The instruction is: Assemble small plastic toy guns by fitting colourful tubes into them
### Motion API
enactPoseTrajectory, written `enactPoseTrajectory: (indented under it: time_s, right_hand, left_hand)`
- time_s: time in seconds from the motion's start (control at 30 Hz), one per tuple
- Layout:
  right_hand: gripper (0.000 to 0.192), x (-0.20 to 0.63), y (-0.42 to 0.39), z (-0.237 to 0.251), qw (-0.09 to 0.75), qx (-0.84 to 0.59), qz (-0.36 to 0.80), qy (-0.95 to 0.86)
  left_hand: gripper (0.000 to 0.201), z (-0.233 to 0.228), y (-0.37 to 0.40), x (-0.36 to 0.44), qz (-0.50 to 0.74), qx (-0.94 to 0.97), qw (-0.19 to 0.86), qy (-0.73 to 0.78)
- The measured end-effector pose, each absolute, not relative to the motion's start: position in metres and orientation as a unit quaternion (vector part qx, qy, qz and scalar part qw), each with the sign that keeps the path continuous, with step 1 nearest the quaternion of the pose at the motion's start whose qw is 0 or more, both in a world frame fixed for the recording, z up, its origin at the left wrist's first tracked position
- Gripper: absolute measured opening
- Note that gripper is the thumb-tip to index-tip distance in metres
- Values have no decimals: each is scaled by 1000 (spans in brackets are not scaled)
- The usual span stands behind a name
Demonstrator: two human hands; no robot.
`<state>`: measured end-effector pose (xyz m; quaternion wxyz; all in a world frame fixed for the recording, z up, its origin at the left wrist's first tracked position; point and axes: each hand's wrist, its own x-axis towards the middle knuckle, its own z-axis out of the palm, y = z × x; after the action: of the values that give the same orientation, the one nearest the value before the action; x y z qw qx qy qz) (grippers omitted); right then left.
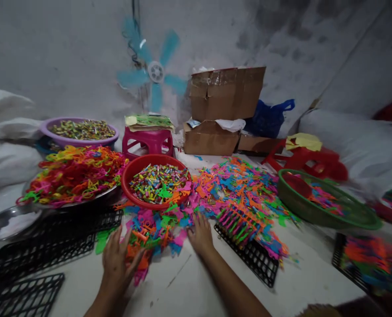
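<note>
White surface [169, 299]: plastic pieces [228, 180] heaped loose across its middle, plenty left | black rack [261, 264] beside the right hand [200, 235]: far cells filled, near cells bare, so seemingly part done; far-right rack [338, 252] bears pieces too | left hand [118, 255] and right hand both spread, fingers at the heap's near edge, apparently gripping nothing
</note>
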<state>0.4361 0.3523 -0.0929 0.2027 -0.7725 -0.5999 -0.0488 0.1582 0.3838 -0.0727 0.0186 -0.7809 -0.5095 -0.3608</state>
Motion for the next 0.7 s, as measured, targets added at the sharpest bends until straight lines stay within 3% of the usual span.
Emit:
enactPoseTrajectory:
  time_s: [0.1,0.17,0.2,0.3,0.5,0.7]
  right_hand:
    - [49,424,342,-108,232,-732,-60,-637]
    - [47,417,330,-115,254,-719,-69,-643]
    - [46,415,326,-117,265,-715,-72,-643]
    - [43,416,323,-119,297,-705,-84,-639]
    - [49,426,328,-121,336,-688,-87,-638]
    - [40,425,332,-117,348,-693,-41,-630]
  left_hand:
    - [31,-29,428,165,-395,-812,8,-429]
    - [30,-1,462,182,-303,-846,-6,-438]
    - [33,11,479,193,-222,-868,-10,-443]
    - [39,34,523,224,-150,-896,-14,-418]
    - [59,37,570,255,-55,-928,-32,-367]
    - [82,37,578,261,-11,-915,-37,-402]
